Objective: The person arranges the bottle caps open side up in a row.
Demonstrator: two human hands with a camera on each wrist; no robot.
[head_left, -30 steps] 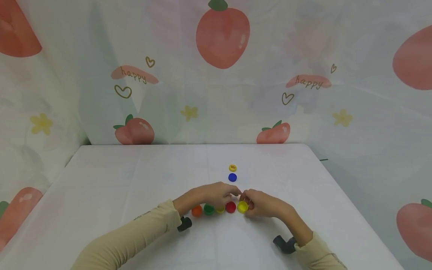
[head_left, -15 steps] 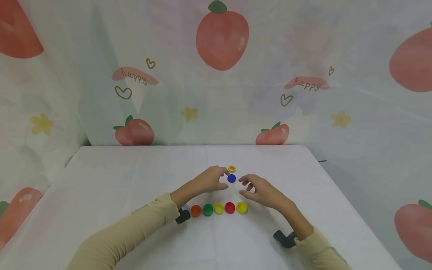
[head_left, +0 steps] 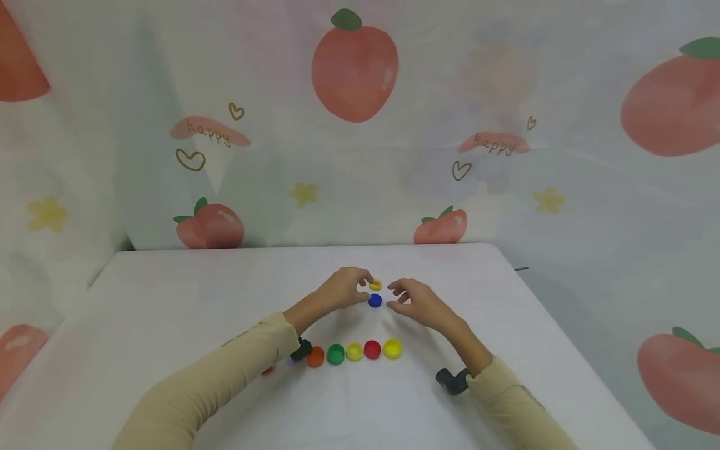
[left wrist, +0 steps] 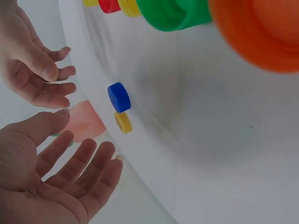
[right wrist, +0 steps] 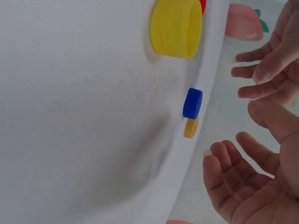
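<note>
A blue bottle cap (head_left: 375, 301) lies on the white table, with a yellow cap (head_left: 375, 285) just behind it. To the left of this pair hovers my left hand (head_left: 343, 289), its bent fingers apart and holding nothing. My right hand (head_left: 420, 304) is on the other side, fingers likewise parted around air. Both wrist views show the blue cap (left wrist: 119, 97) standing clear of the hands. Nearer me runs a row of colored caps: orange (head_left: 315, 357), green (head_left: 335, 354), yellow (head_left: 354, 352), red (head_left: 372, 350) and a larger yellow one (head_left: 392, 349).
Partly hidden by the left forearm, a red piece (head_left: 267, 370) and a pale purple piece (head_left: 292, 360) continue the row leftward. Dark wrist cameras (head_left: 452, 381) hang under both wrists. A peach-printed curtain (head_left: 270, 156) stands behind the table's (head_left: 185, 275) far edge.
Both hands have left the yellow cap at the row's right end and moved forward, drawing apart on either side of the blue and yellow caps. The view has shifted slightly.
</note>
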